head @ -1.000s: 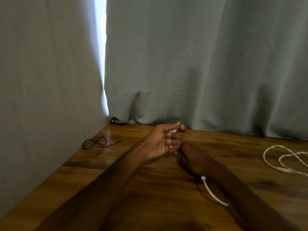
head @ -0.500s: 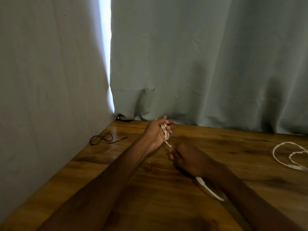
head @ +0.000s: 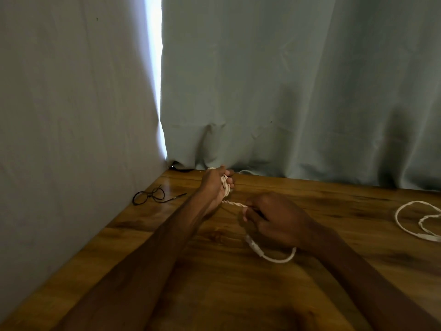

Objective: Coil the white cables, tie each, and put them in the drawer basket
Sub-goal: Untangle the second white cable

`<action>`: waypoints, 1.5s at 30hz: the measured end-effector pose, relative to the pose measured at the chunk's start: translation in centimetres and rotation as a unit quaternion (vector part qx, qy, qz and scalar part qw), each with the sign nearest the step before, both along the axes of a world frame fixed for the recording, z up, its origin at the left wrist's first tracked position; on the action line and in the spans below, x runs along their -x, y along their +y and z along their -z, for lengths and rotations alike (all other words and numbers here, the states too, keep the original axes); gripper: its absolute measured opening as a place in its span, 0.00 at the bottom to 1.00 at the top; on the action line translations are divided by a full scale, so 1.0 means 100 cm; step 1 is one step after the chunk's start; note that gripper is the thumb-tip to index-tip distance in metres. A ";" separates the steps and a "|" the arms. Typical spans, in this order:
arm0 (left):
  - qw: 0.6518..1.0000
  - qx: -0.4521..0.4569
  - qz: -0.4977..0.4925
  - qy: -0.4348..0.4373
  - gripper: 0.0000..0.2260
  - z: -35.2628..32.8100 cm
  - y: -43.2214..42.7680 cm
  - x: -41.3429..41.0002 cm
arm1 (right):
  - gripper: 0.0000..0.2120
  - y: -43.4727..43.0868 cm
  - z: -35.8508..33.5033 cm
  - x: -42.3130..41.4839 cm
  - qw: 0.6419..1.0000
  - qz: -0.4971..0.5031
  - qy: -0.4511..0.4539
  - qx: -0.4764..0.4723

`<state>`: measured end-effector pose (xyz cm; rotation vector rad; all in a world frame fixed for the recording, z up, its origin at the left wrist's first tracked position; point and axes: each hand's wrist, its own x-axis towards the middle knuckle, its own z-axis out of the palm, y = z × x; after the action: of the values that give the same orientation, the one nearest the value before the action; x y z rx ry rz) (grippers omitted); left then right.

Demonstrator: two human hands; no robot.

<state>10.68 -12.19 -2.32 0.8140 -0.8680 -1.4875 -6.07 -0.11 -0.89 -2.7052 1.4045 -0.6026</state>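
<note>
A twisted white cable is wound in several turns around my left hand, which grips the coil near the back of the wooden table. A taut stretch runs from that coil to my right hand, which pinches it. The cable's loose end with a white connector curls on the table under my right wrist. A second white cable lies uncoiled at the right edge of the view. No drawer basket is in view.
Black-rimmed glasses lie on the table at the left by the wall. Grey curtains hang along the back and left sides, touching the table edge.
My left hand has moved away toward the curtain with the coil on it. My right hand has drawn apart from it, and the cable between them has pulled straight.
</note>
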 end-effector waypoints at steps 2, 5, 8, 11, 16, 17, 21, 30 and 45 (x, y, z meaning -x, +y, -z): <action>1.000 0.004 0.023 0.008 0.18 -0.004 0.004 -0.007 | 0.12 0.001 -0.002 0.002 1.000 0.008 0.020 0.020; 0.999 0.009 0.049 -0.002 0.19 -0.007 0.009 -0.014 | 0.12 -0.004 -0.005 0.008 0.999 0.009 0.025 0.043; 0.997 0.019 0.044 -0.053 0.17 -0.003 0.012 -0.006 | 0.11 -0.007 -0.006 0.013 0.998 -0.009 0.018 0.054; 0.990 0.029 0.013 -0.136 0.17 -0.001 0.015 0.007 | 0.11 -0.006 -0.003 0.009 0.997 -0.031 0.041 0.055; 0.974 0.050 0.064 -0.211 0.10 0.001 0.032 0.025 | 0.06 -0.007 -0.009 0.018 0.991 -0.030 0.020 0.126; 0.967 0.058 0.087 -0.234 0.10 0.003 0.035 0.030 | 0.05 -0.007 -0.010 0.021 0.989 -0.029 0.007 0.142; 0.954 0.021 0.171 -0.244 0.17 0.006 0.051 0.044 | 0.08 -0.014 -0.014 0.035 0.981 0.011 -0.026 0.192; 0.906 0.048 0.361 -0.216 0.31 -0.009 0.060 0.038 | 0.15 -0.026 -0.014 0.067 0.971 0.044 -0.079 0.223; 0.925 0.077 0.369 0.038 0.19 -0.027 0.084 0.051 | 0.14 -0.040 0.035 0.047 0.991 -0.020 -0.129 -0.001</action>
<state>5.54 -3.77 0.43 0.3029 -1.2975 -2.0469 -10.81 -4.08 -4.38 -2.5348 1.2813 -0.9080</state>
